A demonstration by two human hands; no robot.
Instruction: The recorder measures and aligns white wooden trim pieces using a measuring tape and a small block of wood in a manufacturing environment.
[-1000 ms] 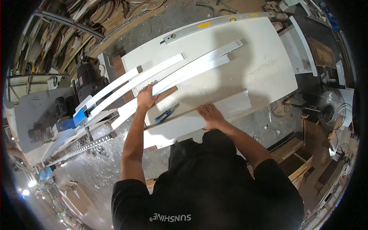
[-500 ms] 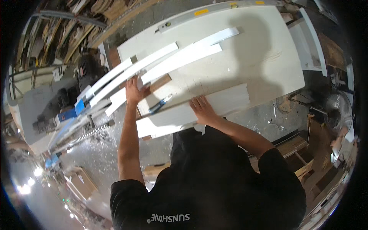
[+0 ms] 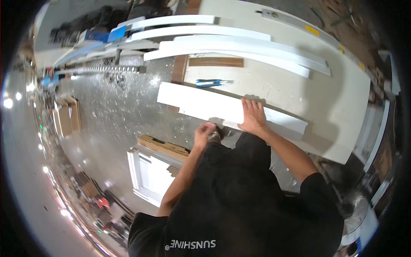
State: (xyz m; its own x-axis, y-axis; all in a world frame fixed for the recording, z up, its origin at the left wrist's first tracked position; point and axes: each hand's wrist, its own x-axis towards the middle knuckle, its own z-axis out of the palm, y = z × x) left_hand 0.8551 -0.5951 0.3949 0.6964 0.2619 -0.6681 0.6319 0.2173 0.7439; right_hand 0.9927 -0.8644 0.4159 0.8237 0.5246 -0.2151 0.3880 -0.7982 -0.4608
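Note:
My right hand (image 3: 254, 116) lies across a long white board (image 3: 205, 99), fingertips over its far edge and thumb toward its near edge. The board rests along the near side of the pale tabletop, its left end sticking out past the table's edge. Under its near side shows another white edge. My left hand (image 3: 204, 134) is off the table, close to my body and below the board; its fingers are curled and partly blurred, so whatever they may hold cannot be made out. Beyond the board lies a blue utility knife (image 3: 209, 82), near a brown wood strip (image 3: 216, 62).
Several long white strips (image 3: 205, 32) lie at the far left, overhanging the table (image 3: 278, 92). A spirit level (image 3: 295, 23) runs along the far edge. On the floor at left are white panels (image 3: 147, 173) and a cardboard box (image 3: 68, 115).
My left hand has let go of the area by the white strips and come back toward my body. My right hand stays on the board. The whole view has turned.

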